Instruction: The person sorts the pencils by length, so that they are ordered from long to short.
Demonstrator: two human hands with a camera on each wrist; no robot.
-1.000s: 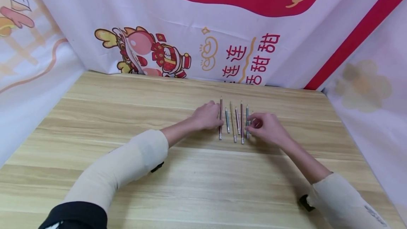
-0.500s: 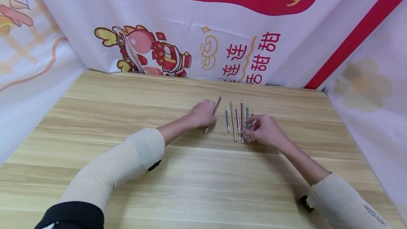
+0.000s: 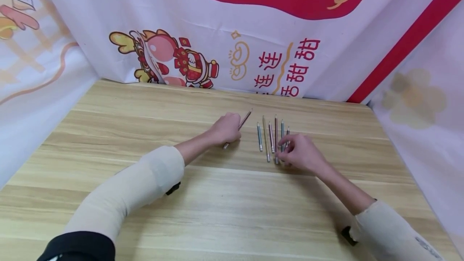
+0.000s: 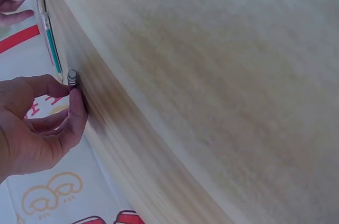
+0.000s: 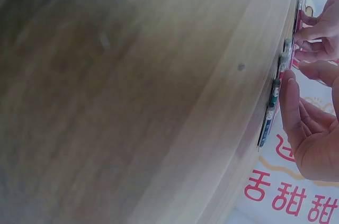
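My left hand (image 3: 225, 129) pinches a dark red pencil (image 3: 247, 117) between thumb and fingers, slanted with its point to the far right. Its eraser end (image 4: 72, 77) sticks out above the fingertips in the left wrist view. To the right lie several pencils in a loose row: a short teal one (image 3: 259, 136), a gold one (image 3: 266, 137), a short dark red one (image 3: 271, 137) and a long dark red one (image 3: 276, 130). Over the row's right end, my right hand (image 3: 303, 152) has thumb and index apart near the long one. It partly covers a teal pencil (image 3: 282, 129) and a short dark one (image 3: 288, 131).
The wood-grain table (image 3: 224, 208) extends in front of and beside both hands. A printed white cloth (image 3: 203, 15) hangs along its back edge, and more cloth (image 3: 417, 124) stands at the right side.
The left hand has drawn the dark red pencil leftward out of the row, turning it from upright in view to slanted. My right hand has shifted slightly toward me and left over the row.
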